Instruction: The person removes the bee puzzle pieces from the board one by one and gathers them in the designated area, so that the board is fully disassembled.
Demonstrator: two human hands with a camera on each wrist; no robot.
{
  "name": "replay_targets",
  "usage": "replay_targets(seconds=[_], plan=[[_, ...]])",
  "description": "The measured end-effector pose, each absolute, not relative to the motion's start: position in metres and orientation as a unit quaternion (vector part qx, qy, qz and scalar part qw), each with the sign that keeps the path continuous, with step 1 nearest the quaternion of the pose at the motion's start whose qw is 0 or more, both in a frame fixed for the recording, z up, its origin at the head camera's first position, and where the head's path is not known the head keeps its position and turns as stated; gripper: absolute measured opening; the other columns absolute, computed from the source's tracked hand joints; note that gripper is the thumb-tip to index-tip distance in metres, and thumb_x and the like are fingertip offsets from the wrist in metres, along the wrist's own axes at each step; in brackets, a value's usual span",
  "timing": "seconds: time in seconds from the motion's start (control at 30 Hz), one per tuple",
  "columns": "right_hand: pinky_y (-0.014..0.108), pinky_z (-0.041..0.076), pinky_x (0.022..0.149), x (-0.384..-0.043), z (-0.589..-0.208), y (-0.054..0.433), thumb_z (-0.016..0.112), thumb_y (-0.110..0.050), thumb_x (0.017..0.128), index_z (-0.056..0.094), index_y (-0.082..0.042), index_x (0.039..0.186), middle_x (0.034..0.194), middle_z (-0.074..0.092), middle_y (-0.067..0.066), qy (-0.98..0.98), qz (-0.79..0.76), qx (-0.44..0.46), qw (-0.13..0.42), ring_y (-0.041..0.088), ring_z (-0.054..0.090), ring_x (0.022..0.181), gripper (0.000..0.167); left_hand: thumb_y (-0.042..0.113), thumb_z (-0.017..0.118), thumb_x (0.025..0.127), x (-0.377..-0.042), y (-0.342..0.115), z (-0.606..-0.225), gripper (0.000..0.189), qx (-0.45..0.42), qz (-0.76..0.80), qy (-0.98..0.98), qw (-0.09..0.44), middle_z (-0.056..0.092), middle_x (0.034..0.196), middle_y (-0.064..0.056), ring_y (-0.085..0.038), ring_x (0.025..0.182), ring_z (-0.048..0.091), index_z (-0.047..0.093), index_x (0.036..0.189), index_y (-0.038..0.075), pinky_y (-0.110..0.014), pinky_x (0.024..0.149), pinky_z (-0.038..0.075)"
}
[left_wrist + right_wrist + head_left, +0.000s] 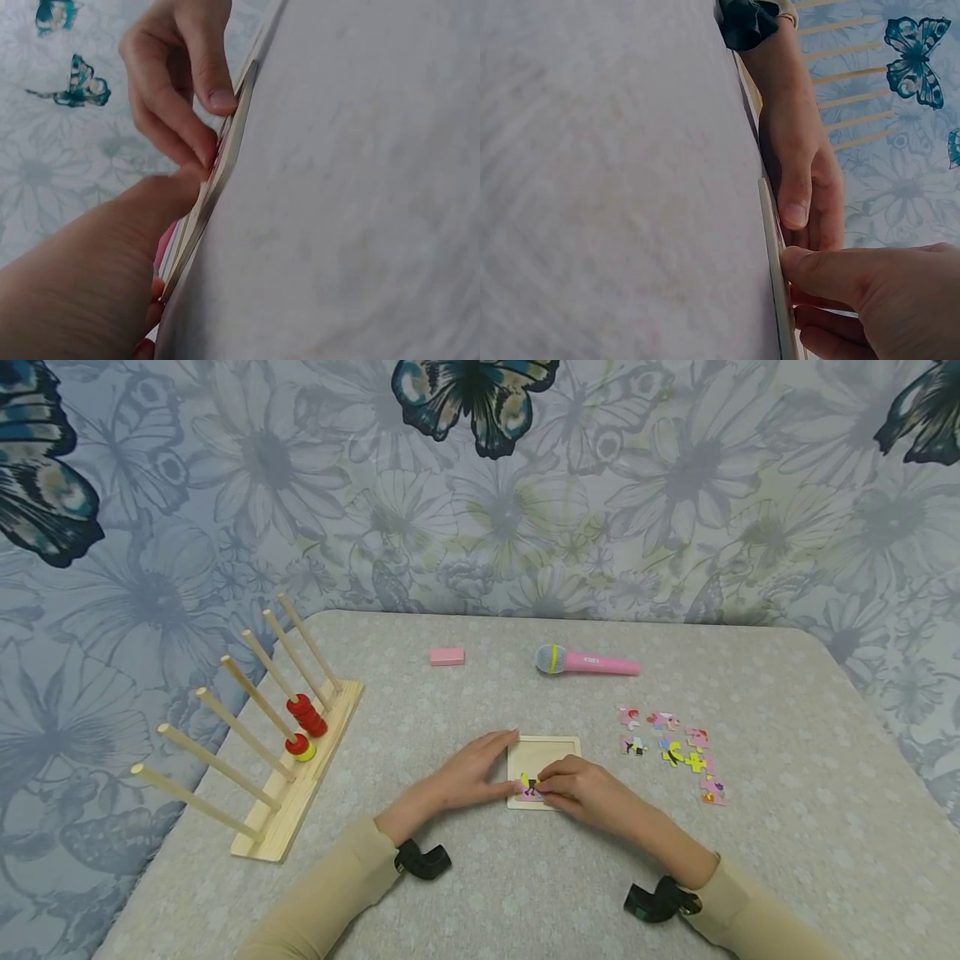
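Touching a puzzle piece, right hand overhangs tray.

pale square wooden tray lying face up at the frame's lower centre, pink puzzle section with yellow and black inside its lower part, loose pink and yellow puzzle pieces lying flat toward lower right

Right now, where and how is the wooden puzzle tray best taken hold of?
Probably by its side rims, one hand from each side: the tray lies flat with its rims raised enough to pinch, and holding there avoids the puzzle piece inside. The left hand is at the left rim; the right hand pinches the piece.
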State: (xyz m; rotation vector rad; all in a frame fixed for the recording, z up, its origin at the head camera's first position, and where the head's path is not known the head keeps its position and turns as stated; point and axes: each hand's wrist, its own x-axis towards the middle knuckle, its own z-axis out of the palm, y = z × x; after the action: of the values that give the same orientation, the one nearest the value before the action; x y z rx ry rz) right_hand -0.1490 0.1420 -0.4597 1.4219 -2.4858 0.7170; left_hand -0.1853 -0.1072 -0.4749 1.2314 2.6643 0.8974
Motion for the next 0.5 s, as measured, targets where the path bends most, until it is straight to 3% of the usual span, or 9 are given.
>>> replay_targets(seconds=[0.3,0.5], plan=[[0.026,0.053,0.075,-0.1475,-0.4589,0.1405,0.074,-0.010,0.082,0.073,-0.005,0.094,0.100,0.065,0.003,-0.843,0.245,0.471,0.087,0.014,0.059,0.090,0.012,0.040,0.066,0.087,-0.1835,-0.1040,-0.4739,0.080,0.385,0.291,0.875,0.037,0.039,0.143,-0.014,-0.026,0.132,0.034,0.030,0.145,-0.002,-0.036,0.110,0.027],[0.031,0.052,0.082,-0.1450,-0.4551,0.1450,0.070,-0.011,0.085,0.070,-0.004,0.105,0.106,0.065,0.003,-0.850,0.266,0.450,0.057,0.015,0.059,0.099,0.021,0.042,0.067,0.086,-0.1837,-0.1040,-0.4746,0.082,0.381,0.293,0.876,0.045,0.038,0.144,-0.013,-0.025,0.133,0.034,0.029,0.145,-0.001,-0.035,0.110,0.026]])
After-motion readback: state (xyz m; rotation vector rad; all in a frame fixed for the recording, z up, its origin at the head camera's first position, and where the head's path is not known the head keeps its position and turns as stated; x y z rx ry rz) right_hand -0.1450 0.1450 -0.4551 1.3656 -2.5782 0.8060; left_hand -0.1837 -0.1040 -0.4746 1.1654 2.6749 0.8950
